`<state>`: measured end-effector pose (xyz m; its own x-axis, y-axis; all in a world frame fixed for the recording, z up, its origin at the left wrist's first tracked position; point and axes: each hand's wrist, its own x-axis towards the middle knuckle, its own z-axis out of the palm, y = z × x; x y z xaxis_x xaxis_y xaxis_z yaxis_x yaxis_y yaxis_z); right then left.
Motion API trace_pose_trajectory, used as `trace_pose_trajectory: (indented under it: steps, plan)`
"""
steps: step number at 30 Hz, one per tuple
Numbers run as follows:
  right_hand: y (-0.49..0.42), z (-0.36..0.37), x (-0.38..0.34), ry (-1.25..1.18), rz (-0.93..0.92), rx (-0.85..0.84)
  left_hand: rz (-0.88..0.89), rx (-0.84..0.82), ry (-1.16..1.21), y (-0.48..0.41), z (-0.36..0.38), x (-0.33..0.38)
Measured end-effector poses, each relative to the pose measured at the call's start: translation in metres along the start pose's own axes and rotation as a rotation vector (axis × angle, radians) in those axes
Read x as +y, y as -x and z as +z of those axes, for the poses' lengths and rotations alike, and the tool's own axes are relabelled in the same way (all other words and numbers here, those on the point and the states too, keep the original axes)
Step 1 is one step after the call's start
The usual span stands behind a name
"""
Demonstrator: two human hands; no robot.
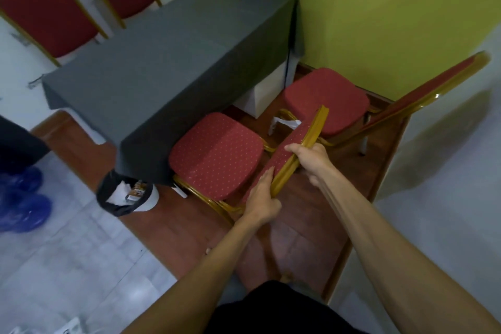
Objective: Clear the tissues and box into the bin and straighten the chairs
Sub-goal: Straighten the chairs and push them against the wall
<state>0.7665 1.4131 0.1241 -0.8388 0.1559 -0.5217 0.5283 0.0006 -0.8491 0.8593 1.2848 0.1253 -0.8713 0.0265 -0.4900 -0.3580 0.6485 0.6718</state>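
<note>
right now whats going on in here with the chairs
A person holds the backrest of the near red padded chair with a gold metal frame, left hand low on the frame and right hand higher up. Its seat sits at the edge of the grey-clothed table. A second red chair stands to the right by the yellow-green wall. The black-lined bin at the table corner already holds white tissues and a small box.
</note>
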Motion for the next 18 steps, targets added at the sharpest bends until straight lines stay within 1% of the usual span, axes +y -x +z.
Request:
trace_pose_trajectory:
  steps: [7, 12, 14, 16, 18]
  plan:
    - [0.002, 0.007, 0.003, 0.053, 0.038, -0.032, 0.004, -0.002, -0.029, 0.003, -0.008, -0.010]
    - [0.003, -0.004, 0.000, 0.095, 0.035, -0.123, -0.002, -0.034, -0.043, -0.001, -0.010, -0.010]
    - [0.005, -0.009, -0.006, 0.102, 0.061, -0.187, -0.020, -0.059, -0.035, -0.002, -0.015, -0.007]
    - [0.004, -0.018, -0.015, 0.074, 0.117, -0.242, -0.019, -0.083, -0.033, -0.006, -0.025, 0.000]
    - [0.000, -0.032, -0.028, 0.025, 0.134, -0.217, 0.017, -0.105, -0.029, -0.010, -0.036, 0.013]
